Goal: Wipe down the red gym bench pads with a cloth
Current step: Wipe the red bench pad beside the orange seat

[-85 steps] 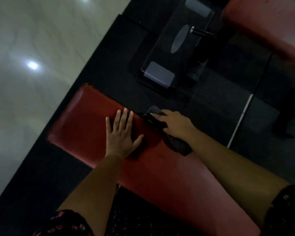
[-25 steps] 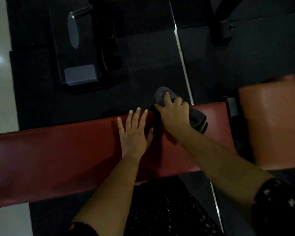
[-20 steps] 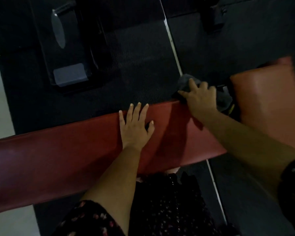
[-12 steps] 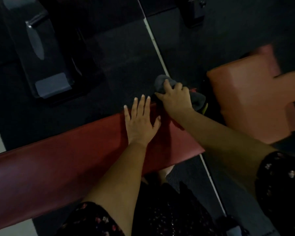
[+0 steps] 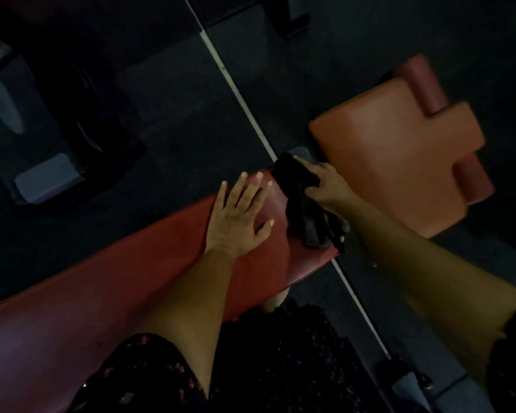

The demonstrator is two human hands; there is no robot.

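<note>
Your left hand [image 5: 239,214] flat, fingers spread, on long red padded bench pad [image 5: 102,293]. Your right hand [image 5: 328,186] grips dark crumpled cloth [image 5: 301,201] at pad's far end, beside orange-red seat pad [image 5: 399,162].

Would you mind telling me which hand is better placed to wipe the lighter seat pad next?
Right: the right hand grips the cloth beside the seat pad; the left hand lies flat, empty, on the long pad.

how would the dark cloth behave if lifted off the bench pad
Probably floppy: the dark cloth lies bunched in folds over the end of the red bench pad. Likely light, as the right hand alone grips it. Limp, so unlikely to roll.
</note>
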